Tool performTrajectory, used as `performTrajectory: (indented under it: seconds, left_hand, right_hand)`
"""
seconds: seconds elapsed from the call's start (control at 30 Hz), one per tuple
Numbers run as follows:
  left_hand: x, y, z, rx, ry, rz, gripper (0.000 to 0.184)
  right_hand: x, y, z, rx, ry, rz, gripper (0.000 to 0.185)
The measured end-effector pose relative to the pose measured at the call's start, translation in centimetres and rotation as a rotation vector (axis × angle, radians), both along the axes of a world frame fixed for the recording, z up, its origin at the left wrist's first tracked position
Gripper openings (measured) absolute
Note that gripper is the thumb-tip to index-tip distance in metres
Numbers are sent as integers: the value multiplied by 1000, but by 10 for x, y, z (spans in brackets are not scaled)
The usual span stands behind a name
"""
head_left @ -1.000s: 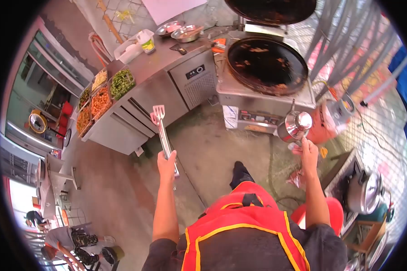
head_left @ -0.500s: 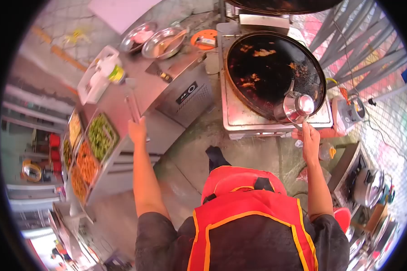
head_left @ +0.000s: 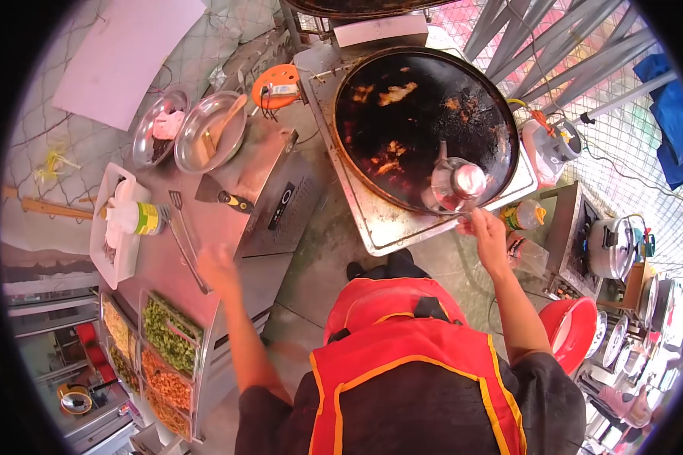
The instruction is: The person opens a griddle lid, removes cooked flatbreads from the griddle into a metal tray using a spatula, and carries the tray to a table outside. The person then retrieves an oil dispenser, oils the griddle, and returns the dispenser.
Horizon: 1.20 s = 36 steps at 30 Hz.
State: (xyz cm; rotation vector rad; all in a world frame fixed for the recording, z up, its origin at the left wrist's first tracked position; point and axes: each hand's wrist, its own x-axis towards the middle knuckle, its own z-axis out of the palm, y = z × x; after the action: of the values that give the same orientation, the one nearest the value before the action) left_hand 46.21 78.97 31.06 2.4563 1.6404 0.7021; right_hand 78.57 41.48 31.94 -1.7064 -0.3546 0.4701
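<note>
My right hand (head_left: pixel 484 235) grips the handle of a shiny metal pot (head_left: pixel 460 184) with a spout, held over the lower right part of a round black griddle (head_left: pixel 425 121) that has brown scraps on it. My left hand (head_left: pixel 218 269) is smeared by motion above the steel counter's right edge, so its fingers cannot be made out. Metal tongs (head_left: pixel 185 243) lie on the counter (head_left: pixel 171 265) just left of that hand. A scraper (head_left: pixel 235 201) with a black and yellow handle rests farther up the counter.
Trays of cut vegetables (head_left: pixel 171 334) stand at the counter's near left. Behind are a white bin (head_left: pixel 121 258) with a bottle, and metal bowls (head_left: pixel 211 133). A gas cylinder (head_left: pixel 550 152), a stove with a pot (head_left: pixel 611 246) and a red basin (head_left: pixel 569 334) are to the right.
The view has turned and come closer to the counter and griddle. The tongs have left my left hand and lie on the counter. My right hand has carried the pot over the griddle.
</note>
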Motion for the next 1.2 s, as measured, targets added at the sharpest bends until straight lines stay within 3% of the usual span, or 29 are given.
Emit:
performTrajectory:
  seconds: [0.07,0.13,0.2,0.3,0.5,0.57,0.63,0.8,1.0,1.07,1.2]
  left_hand:
    - [60,-68,13,-336,-409,-257,22]
    - [111,-122,14,-734,-480,-487,18]
    - [153,-158,-8,-933,-557,-641,18]
    - [187,-188,15,-1113,-608,-665,19]
    - [150,-182,-37,-828,-429,-444,21]
    - [125,-188,-54,-840,-405,-286,22]
    - [108,-202,-62,-966,-640,-109,22]
    - [70,-242,-66,-941,-602,172,23]
    - [67,-273,-42,-881,-673,370,19]
    - [69,-278,-39,-877,-686,432,19]
    - [79,-269,-32,-900,-709,413,20]
  right_hand:
    - [8,13,-6,-3,13,78,33]
    - [12,29,-10,8,33,158,33]
    - [15,45,-19,130,124,158,33]
    - [32,49,-25,145,183,149,33]
    - [113,37,-2,-219,-56,229,36]
    - [146,47,7,-336,-204,261,36]
    - [185,63,-5,-437,-414,289,37]
    - [278,134,-39,-577,-903,308,41]
    - [364,208,-25,-877,-897,297,45]
    - [391,221,-17,-1025,-774,291,44]
    - [444,199,-15,-1190,-690,270,36]
